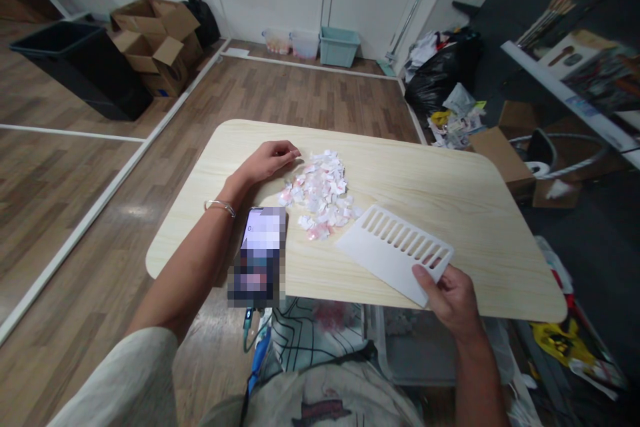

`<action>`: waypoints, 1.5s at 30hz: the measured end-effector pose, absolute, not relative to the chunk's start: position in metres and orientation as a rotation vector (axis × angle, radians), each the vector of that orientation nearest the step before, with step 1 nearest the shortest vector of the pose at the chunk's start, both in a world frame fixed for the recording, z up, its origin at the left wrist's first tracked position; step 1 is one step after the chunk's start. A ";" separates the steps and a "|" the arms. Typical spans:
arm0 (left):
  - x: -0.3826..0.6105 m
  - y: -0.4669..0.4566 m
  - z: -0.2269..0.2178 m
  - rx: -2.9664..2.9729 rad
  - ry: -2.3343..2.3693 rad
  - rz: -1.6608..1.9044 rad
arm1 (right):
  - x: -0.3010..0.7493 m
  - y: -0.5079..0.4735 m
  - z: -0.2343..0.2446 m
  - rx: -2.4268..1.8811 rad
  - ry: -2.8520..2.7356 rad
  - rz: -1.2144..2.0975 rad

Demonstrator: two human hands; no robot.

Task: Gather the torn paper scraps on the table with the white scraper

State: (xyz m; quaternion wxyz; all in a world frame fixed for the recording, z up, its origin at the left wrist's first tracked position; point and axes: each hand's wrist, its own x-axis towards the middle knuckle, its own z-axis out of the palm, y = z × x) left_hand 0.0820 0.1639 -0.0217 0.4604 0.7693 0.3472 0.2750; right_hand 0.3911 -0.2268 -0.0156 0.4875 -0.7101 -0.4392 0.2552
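Observation:
My right hand (453,297) grips the near right corner of a white slotted board (383,253), thumb on top. A row of long rounded slots runs along the board's far side. The board is over the right half of the table, its left end close to a loose pile of small white and pinkish packets (323,190). At the far left of the pile, my left hand (275,157) rests on the table with its fingers curled together; whatever they hold, if anything, is too small to tell. A phone (260,253) lies beside my left forearm, its screen partly blurred.
The pale wooden table (480,233) has rounded corners. A cable (249,327) hangs from the phone at the near edge. Below that edge, a clear plastic bin (415,353) stands by my lap. Cardboard boxes (160,47), a black bin (83,67) and rubbish bags (443,70) stand around.

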 end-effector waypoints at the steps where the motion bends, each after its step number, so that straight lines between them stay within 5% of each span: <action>1: 0.082 0.164 -0.022 1.893 0.852 0.678 | 0.392 -0.228 -0.016 -1.721 -1.081 0.639; 35: 0.082 0.162 -0.018 1.877 0.846 0.623 | 0.405 -0.224 -0.014 -1.664 -1.049 0.495; 45: 0.081 0.160 -0.018 1.897 0.880 0.642 | 0.464 -0.065 0.016 -1.415 -1.140 0.405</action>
